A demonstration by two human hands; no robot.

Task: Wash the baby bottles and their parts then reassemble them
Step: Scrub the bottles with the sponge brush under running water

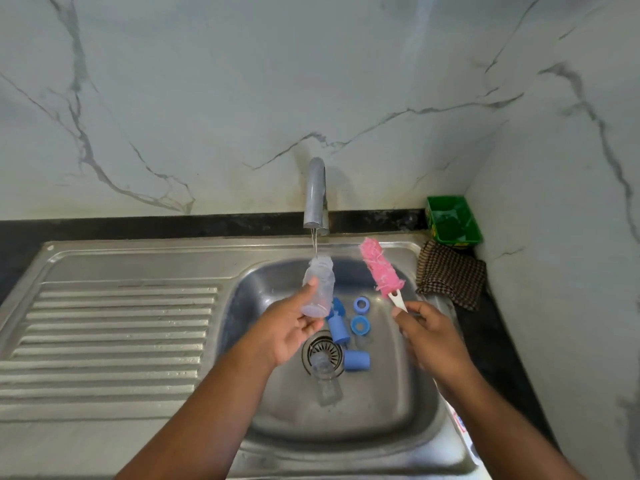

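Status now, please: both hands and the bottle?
Left hand grips clear plastic baby bottle under running metal tap. Right hand holds pink bottle brush. Nothing between brush and bottle.

Stainless steel sink showing brushed, dull sheen; ribbed drainboard catching light. Chrome tap shining glossy. Baby bottle showing clear, smooth plastic. Bottle brush looking pink, fuzzy, frayed; handle showing smooth white plastic. Blue caps and rings looking matt plastic. Checked cloth looking coarse-woven. Green tub gleaming glossy plastic. Marble-veined wall looking polished.

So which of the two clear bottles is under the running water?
The baby bottle gripped in the left hand, mouth up in the stream from the tap. The other bottle lies on its side in the basin by the drain, untouched.
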